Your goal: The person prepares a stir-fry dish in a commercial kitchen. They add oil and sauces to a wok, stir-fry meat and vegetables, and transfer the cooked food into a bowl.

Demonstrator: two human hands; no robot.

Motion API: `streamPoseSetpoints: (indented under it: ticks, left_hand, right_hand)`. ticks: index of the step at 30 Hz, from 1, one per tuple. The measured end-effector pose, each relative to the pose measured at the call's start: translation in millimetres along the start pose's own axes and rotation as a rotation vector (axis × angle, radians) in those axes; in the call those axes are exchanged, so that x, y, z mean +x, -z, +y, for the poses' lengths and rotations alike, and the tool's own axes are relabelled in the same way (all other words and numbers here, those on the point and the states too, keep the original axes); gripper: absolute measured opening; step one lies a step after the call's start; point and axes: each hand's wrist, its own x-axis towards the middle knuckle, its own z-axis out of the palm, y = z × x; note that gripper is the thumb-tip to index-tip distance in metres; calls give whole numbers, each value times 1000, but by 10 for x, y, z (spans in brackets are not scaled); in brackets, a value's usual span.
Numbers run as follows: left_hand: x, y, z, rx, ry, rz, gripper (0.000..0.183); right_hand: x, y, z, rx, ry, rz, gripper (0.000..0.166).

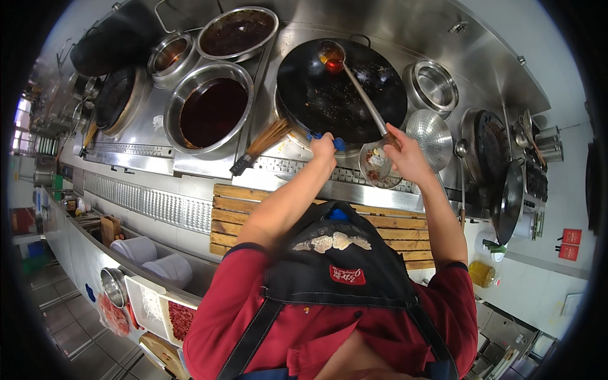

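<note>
A large black wok (308,85) sits on the steel range before me. My left hand (324,146) grips its near rim or handle through a blue cloth (338,144). In my right hand (406,154) is the wooden end of a long-handled ladle (363,92). The ladle's bowl rests over the far part of the wok and holds some orange-red liquid. Just under my right hand, a small bowl (365,159) contains white and reddish seasonings or chopped bits. To its right lies a round perforated strainer (429,137).
Left of the wok stand steel basins of dark liquid (213,107) (237,33) and a bamboo wok brush (266,137). Steel pots (434,85) are at the right, with another ladle (461,148) and a second wok (509,204). Wooden slats (228,213) lie below the range edge.
</note>
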Motion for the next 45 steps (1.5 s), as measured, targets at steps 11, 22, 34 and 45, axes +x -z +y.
streamPoseSetpoints:
  ticks: [11,22,34,45]
  left_hand:
    - [-35,31,-131,-57,-33,-69,19]
    - [61,85,-143,-12,10,-108,21]
    - [129,112,-226,-8,69,-262,61]
    - [-564,766,-39,274,134,-319,95]
  right_hand:
    - [-285,94,392,-167,239,275,47]
    - [-324,94,395,-127,60,317,51]
    - [12,-473,984,107,-86,204,53]
    - [406,655,1077,-413,129,62,51]
